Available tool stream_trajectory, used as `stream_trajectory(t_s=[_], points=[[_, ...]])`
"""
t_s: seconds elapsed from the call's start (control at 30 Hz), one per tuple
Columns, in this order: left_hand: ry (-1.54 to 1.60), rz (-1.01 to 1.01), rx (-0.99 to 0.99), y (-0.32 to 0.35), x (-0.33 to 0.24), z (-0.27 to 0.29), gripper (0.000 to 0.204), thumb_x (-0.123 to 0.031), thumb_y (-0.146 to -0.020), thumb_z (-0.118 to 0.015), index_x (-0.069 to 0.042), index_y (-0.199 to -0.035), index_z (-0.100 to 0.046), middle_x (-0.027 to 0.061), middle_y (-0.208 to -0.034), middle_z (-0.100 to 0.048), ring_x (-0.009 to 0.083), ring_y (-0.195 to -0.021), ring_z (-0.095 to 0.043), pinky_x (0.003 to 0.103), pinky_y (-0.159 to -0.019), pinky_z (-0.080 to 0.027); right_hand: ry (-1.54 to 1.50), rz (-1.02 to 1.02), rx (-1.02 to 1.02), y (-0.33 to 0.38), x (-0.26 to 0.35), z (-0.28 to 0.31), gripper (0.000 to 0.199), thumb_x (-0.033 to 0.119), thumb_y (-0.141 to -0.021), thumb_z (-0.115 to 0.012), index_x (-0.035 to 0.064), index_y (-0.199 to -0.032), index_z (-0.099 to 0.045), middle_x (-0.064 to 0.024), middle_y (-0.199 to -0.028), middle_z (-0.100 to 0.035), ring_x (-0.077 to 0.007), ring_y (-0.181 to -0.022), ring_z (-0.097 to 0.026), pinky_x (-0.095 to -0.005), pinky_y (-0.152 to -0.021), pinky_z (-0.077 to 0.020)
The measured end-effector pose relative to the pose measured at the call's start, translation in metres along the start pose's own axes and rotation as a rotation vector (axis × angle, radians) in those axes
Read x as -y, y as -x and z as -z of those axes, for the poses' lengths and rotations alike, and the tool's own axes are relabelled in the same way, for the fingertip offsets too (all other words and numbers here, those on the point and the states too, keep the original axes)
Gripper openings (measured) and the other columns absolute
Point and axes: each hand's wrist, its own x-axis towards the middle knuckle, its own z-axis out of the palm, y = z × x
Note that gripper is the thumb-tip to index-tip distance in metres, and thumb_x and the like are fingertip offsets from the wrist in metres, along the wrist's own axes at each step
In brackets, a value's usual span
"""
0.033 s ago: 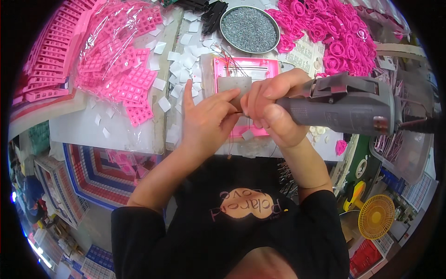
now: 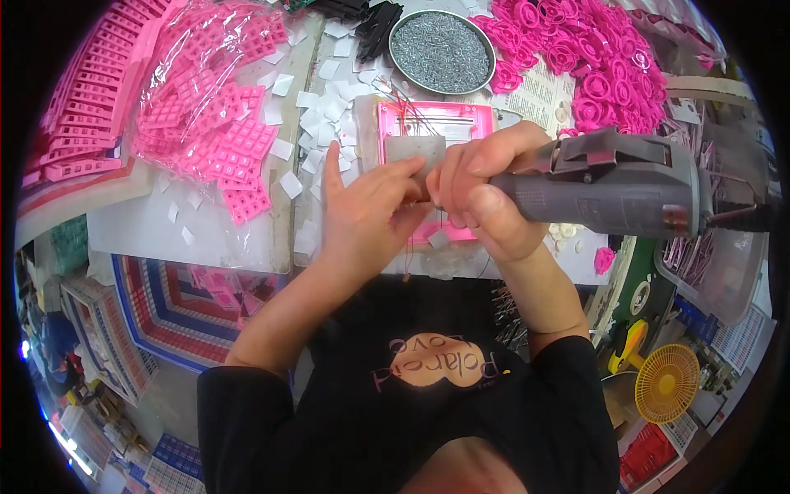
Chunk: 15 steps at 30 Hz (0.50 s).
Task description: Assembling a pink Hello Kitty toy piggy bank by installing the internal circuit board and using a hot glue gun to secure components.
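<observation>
A grey electric screwdriver (image 2: pixel 605 185) lies sideways in my right hand (image 2: pixel 494 185), its body pointing right and its tip end toward my left hand. My left hand (image 2: pixel 366 214) is at that tip, thumb and fingers drawn together while one finger stretches away from me. What the left fingertips hold is too small or hidden to make out. Under both hands is a pink plastic casing (image 2: pixel 479 114), partly covered. A grey flat piece (image 2: pixel 415 148) lies over it, and thin red and dark wires (image 2: pixel 405 107) run across its far part.
A round metal tray of small screws (image 2: pixel 443 51) stands beyond the casing. Pink rings (image 2: pixel 609 74) are heaped far right, pink keypads (image 2: pixel 234 156) lie left in clear plastic, and white paper squares (image 2: pixel 325 115) are scattered between. A yellow fan (image 2: pixel 666 383) is at lower right.
The left fingertips have shifted very slightly at the screwdriver's tip end. Everything else looks the same.
</observation>
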Motion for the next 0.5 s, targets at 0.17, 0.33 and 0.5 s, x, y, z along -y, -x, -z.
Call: stream_trajectory(t_s=[0.17, 0.33, 0.5], points=[[-0.165, -0.119, -0.011, 0.002, 0.006, -0.005, 0.013, -0.018, -0.082, -0.077, -0.014, -0.092, -0.072, -0.0024, -0.116, -0.073, 0.0144, -0.11, -0.067, 0.059, -0.118, -0.017, 0.072, 0.104, -0.068, -0.012, 0.006, 0.019, 0.019, 0.007, -0.095, -0.058, 0.0068, -0.111, -0.047, -0.0016, -0.061, -0.047, -0.0137, -0.053, -0.046, -0.034, -0.058, -0.0468], [-0.223, -0.153, -0.011, -0.002, 0.004, -0.006, 0.005, -0.016, -0.08, -0.076, -0.014, -0.083, -0.072, -0.0036, -0.112, -0.074, 0.0123, -0.106, -0.065, 0.053, -0.114, -0.026, 0.098, 0.066, -0.16, -0.022, -0.009, 0.023, 0.016, 0.0, -0.09, -0.062, 0.0025, -0.104, -0.055, -0.0045, -0.074, -0.056, -0.0116, -0.062, -0.052, -0.0294, -0.06, -0.0479], [-0.21, -0.179, -0.03, -0.004, 0.003, -0.006, 0.003, -0.014, -0.078, -0.074, -0.014, -0.08, -0.072, -0.0031, -0.11, -0.074, 0.0134, -0.105, -0.064, 0.053, -0.112, -0.029, 0.225, 0.054, -0.041, -0.027, -0.016, 0.022, 0.014, 0.002, -0.092, -0.061, 0.0021, -0.102, -0.051, -0.0094, -0.069, -0.058, -0.0136, -0.057, -0.051, -0.0332, -0.058, -0.0496]])
